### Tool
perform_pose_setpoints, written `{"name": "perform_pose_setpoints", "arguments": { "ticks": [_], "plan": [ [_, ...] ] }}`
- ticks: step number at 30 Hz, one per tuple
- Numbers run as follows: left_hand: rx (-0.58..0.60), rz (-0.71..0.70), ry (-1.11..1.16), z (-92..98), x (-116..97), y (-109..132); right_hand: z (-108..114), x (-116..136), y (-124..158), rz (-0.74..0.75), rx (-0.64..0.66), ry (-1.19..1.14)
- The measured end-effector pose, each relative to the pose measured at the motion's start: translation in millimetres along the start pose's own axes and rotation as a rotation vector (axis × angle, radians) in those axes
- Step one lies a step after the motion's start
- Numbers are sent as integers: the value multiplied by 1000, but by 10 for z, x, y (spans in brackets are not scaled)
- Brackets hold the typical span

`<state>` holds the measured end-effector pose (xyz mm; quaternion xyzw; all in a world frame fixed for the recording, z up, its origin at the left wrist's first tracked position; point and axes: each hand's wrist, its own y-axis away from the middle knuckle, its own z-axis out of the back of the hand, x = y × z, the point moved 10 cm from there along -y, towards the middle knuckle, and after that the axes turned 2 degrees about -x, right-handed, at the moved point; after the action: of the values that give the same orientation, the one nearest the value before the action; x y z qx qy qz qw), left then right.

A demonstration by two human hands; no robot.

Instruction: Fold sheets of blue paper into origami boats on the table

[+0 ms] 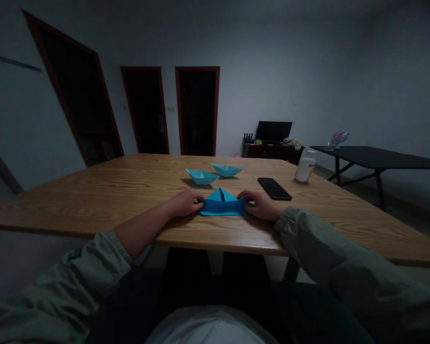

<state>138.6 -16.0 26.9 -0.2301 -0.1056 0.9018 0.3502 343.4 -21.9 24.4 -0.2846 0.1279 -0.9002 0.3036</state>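
A blue paper boat [222, 204] lies between the left hand [184, 202] and right hand [260, 205].

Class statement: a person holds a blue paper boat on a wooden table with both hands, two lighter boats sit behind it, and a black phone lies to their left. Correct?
Wrong: the black phone lies right of the two lighter boats, as the head view shows. Otherwise as stated: left hand and right hand hold the blue paper boat on the wooden table.

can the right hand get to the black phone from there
Likely yes: the right hand sits at the corner of the blue paper boat, close to the black phone, and nothing stands between them.
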Motion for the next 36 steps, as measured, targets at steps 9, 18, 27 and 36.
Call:
{"name": "perform_pose_setpoints", "arguments": {
  "ticks": [9,18,27,36],
  "plan": [
    [-106,115,233,15,81,-79,-18,57,-132,-98,-39,-59],
    [-53,138,-167,-44,20,-128,-106,136,-241,-30,-33,392],
    [144,142,-355,-281,-82,-187,-501,212,-220,13,258,434],
    [303,121,-165,-409,-174,-39,-531,432,-71,65,379,304]
  ]
}}
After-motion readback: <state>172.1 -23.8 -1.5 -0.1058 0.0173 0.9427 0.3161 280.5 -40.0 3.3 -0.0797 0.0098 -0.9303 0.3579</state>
